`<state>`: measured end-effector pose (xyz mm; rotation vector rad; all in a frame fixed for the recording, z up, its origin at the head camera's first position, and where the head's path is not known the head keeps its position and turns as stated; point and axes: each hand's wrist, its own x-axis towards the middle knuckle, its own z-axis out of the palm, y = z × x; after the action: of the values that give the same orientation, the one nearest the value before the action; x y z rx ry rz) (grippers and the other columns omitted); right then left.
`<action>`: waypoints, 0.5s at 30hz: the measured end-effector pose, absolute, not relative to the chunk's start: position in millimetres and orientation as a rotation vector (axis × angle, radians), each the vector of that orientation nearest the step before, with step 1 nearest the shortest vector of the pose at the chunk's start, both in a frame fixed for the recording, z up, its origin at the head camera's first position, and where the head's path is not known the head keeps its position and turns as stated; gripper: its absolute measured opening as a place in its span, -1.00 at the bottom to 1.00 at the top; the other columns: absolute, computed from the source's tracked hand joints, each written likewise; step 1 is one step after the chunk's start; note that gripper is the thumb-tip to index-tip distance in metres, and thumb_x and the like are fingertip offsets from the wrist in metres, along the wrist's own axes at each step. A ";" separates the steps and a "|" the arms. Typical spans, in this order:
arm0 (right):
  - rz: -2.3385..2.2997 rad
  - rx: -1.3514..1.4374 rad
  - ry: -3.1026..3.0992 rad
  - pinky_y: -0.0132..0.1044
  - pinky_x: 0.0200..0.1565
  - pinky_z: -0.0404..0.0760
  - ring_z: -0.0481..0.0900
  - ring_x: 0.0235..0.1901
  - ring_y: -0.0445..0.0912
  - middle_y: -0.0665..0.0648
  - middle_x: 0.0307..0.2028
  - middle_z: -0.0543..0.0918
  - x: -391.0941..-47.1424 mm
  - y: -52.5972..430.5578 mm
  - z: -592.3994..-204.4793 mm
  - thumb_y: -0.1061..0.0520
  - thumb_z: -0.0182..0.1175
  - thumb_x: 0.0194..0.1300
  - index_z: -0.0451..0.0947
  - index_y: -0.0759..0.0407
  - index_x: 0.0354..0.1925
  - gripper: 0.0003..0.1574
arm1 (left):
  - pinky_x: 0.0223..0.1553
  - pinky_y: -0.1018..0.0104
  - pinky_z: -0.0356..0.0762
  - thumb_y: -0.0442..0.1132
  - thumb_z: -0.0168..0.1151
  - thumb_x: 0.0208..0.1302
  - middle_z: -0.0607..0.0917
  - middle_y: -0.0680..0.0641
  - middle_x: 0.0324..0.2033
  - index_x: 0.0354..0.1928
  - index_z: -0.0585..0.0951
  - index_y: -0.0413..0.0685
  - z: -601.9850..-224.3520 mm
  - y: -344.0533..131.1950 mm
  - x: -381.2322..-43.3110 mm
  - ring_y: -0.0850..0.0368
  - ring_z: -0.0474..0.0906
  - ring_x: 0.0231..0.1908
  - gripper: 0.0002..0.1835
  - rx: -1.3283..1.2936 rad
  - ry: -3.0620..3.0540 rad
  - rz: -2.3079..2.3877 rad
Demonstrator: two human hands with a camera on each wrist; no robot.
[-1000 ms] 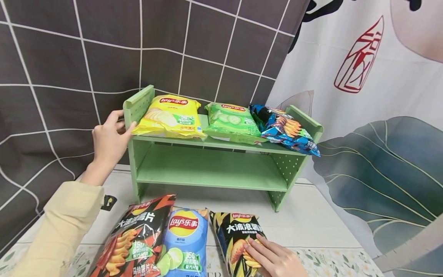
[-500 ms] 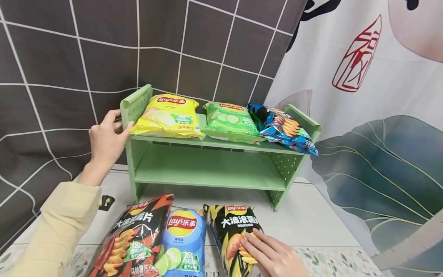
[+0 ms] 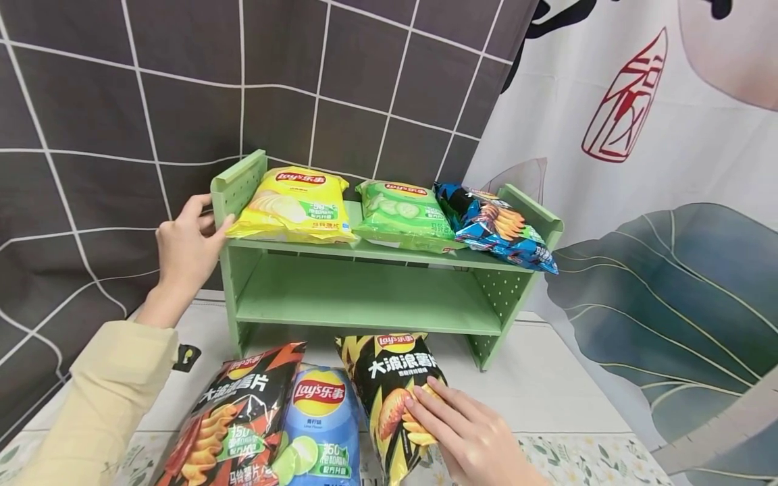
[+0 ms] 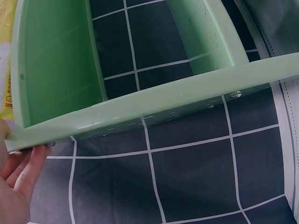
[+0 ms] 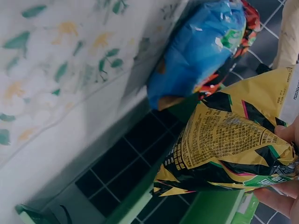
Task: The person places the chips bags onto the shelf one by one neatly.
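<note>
The right hand (image 3: 471, 428) pinches the black-and-yellow bag (image 3: 389, 385), its fingers close together and nearly straight across the front, its thumb on the printed back. That bag is tilted, in front of the green shelf (image 3: 365, 290) and just beside the light-blue bag (image 3: 319, 425). The left hand (image 3: 190, 246) grips the shelf's left side panel (image 3: 239, 185), thumb at the front edge, fingers bent round the outer face. There are six bags, one of each design: three along the top board, a yellow bag (image 3: 298, 206), a green bag (image 3: 407, 212) and a blue-and-black bag (image 3: 498, 226); and below, the held one, the light-blue one and a red-and-black bag (image 3: 234, 412). The lower ends of these last two are cut off in the head view, and each wrist view crops its hand.
</note>
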<state>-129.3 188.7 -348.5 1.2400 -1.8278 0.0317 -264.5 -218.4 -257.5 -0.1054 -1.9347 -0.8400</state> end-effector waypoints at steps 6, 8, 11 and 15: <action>0.032 1.244 -1.760 -0.21 -0.16 0.62 0.69 -0.07 0.08 0.16 -0.03 0.72 -137.2 182.9 -335.1 0.21 -0.19 0.39 0.63 0.21 0.02 -0.53 | -0.27 0.19 0.30 -0.31 0.29 0.21 0.70 -0.33 -0.19 0.07 0.54 -0.31 -257.9 -218.3 -265.2 -0.30 0.68 -0.22 -0.61 -0.105 -1.930 -0.844; 0.034 1.237 -1.758 -0.20 -0.17 0.63 0.69 -0.06 0.09 0.17 -0.03 0.72 -139.9 180.5 -330.8 0.22 -0.18 0.39 0.63 0.21 0.03 -0.53 | -0.28 0.18 0.29 -0.31 0.29 0.21 0.71 -0.32 -0.20 0.06 0.54 -0.31 -257.8 -218.6 -265.8 -0.30 0.67 -0.22 -0.61 -0.107 -1.924 -0.843; 0.023 1.225 -1.763 -0.19 -0.16 0.63 0.69 -0.04 0.09 0.16 -0.01 0.71 -143.4 175.4 -325.6 0.22 -0.18 0.40 0.62 0.20 0.05 -0.53 | -0.29 0.19 0.28 -0.31 0.29 0.21 0.71 -0.32 -0.20 0.06 0.54 -0.31 -257.9 -219.1 -266.7 -0.31 0.67 -0.23 -0.62 -0.110 -1.918 -0.839; 0.019 1.209 -1.766 -0.19 -0.13 0.62 0.67 0.00 0.07 0.14 0.02 0.70 -148.2 166.4 -320.6 0.20 -0.17 0.42 0.60 0.18 0.08 -0.54 | -0.31 0.18 0.27 -0.30 0.29 0.21 0.71 -0.33 -0.21 0.06 0.54 -0.31 -258.7 -218.5 -267.9 -0.33 0.67 -0.26 -0.61 -0.112 -1.923 -0.841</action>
<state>-148.2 166.4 -320.6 1.2093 -1.7663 0.0187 -267.9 -218.5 -258.7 -0.1122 -1.9231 -0.8406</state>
